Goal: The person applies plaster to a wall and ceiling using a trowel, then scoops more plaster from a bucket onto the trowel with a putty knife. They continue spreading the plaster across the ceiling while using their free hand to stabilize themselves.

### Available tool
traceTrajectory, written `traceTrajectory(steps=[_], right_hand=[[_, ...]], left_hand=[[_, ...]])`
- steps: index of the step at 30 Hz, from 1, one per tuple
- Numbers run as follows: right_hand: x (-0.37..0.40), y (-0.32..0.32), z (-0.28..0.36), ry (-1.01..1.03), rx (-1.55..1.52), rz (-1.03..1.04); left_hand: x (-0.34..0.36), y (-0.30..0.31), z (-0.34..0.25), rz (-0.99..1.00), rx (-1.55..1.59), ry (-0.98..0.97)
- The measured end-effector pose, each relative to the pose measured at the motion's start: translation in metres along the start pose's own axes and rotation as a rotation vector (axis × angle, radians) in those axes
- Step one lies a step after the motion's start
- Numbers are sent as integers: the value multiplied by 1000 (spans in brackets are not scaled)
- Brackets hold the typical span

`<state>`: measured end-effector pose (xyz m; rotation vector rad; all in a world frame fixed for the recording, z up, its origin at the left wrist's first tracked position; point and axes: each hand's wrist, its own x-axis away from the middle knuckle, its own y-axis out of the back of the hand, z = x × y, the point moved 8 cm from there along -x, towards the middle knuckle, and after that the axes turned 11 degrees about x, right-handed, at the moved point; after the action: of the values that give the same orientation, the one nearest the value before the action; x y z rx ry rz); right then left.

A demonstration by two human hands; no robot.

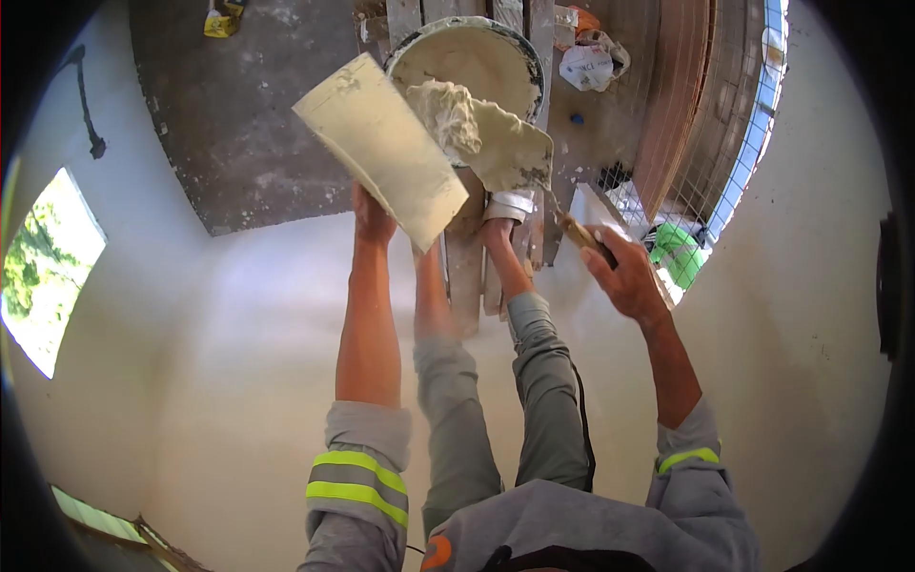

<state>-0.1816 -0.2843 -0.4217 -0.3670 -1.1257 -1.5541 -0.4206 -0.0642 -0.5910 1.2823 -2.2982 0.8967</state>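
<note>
My left hand (374,217) is closed behind a rectangular plastering trowel (381,153), whose handle is hidden. Its broad face, smeared with cream plaster, is turned up at a slant. My right hand (624,276) grips the wooden handle of a bricklayer's trowel (519,148). Wet plaster coats that blade, and a thick lump of plaster (446,114) lies between the two tools, against the rectangular one's edge. Both tools are held over the near side of a round bucket (396,52) of creamy plaster, partly covering it.
I stand on wooden planks (464,276) above a dark, splattered floor (257,124). Wire mesh (729,124) and a wooden panel (675,105) are at the right. A white bag (588,67) lies beyond the bucket, and a yellow packet (221,21) at the far left.
</note>
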Motion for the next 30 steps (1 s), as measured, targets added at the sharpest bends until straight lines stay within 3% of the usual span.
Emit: traceTrajectory(steps=[3,4,7,9,12,15,21,23,26,30], right_hand=[[42,0,54,119,83,-173],[55,-11,62,-14,69,-70],[81,-24,97,16,87,-224],[90,-26,110,32,66,-284],[103,-28,113,-20,19,-259],[114,-21,117,-19,21,-263],[128,-7,102,-76,-82,-173],[131,-5,95,-132,-111,-118],[133,4,82,-32,-121,-171],[116,25,42,-282,-227,-159]], left_hand=[[-7,-16,25,-41,282,174],[-2,-27,32,-105,416,264],[-6,-33,54,-83,551,262],[-14,-60,48,65,959,334],[-14,-80,40,268,1231,372],[-15,-70,50,331,1181,362],[-19,-26,79,31,706,346],[-19,-30,74,-9,728,341],[-15,-22,65,-38,737,327],[-20,0,51,-34,803,288]])
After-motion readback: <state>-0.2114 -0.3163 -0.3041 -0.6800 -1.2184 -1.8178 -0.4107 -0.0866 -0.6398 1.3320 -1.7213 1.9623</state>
